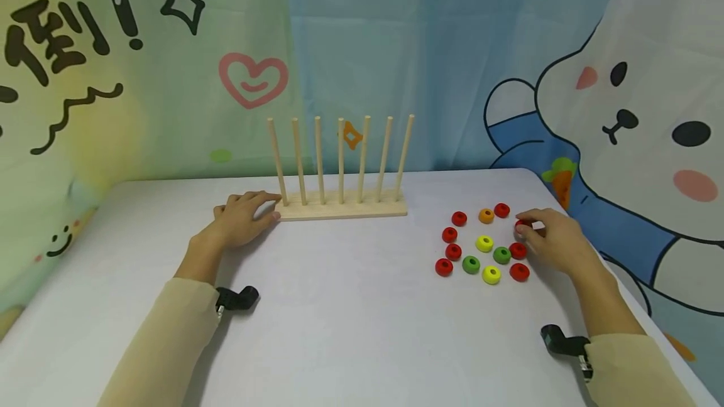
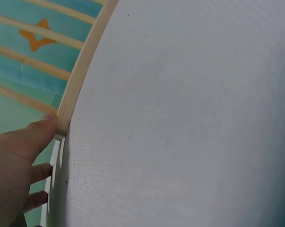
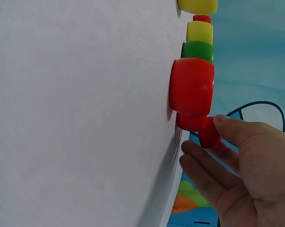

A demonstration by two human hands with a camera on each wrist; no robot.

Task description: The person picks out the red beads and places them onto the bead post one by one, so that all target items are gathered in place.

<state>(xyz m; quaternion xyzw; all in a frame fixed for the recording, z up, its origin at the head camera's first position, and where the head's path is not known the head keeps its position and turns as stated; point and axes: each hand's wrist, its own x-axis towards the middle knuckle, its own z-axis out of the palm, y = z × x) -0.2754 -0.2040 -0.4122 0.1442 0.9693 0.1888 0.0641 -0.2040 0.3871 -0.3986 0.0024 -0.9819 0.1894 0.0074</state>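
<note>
A wooden peg rack [image 1: 345, 209], a flat base with a row of upright pegs, stands at the table's back. My left hand [image 1: 244, 215] holds the left end of that base, thumb at the front corner and index finger farther back. The left wrist view shows the thumb on the end of the base [image 2: 81, 71], other fingers spread below it. On the right, my right hand [image 1: 551, 237] pinches a red bead [image 3: 209, 133] between thumb and fingers. Red, green, yellow and orange beads lie beside it, among them a red bead [image 1: 519, 272] and a green bead [image 1: 501, 255].
The white table [image 1: 351, 306] has its right edge close to my right forearm. An orange bead [image 1: 486, 216] lies at the back of the bead group. Behind the table hangs a printed cloth [image 1: 362, 49]. Each wrist wears a small black camera.
</note>
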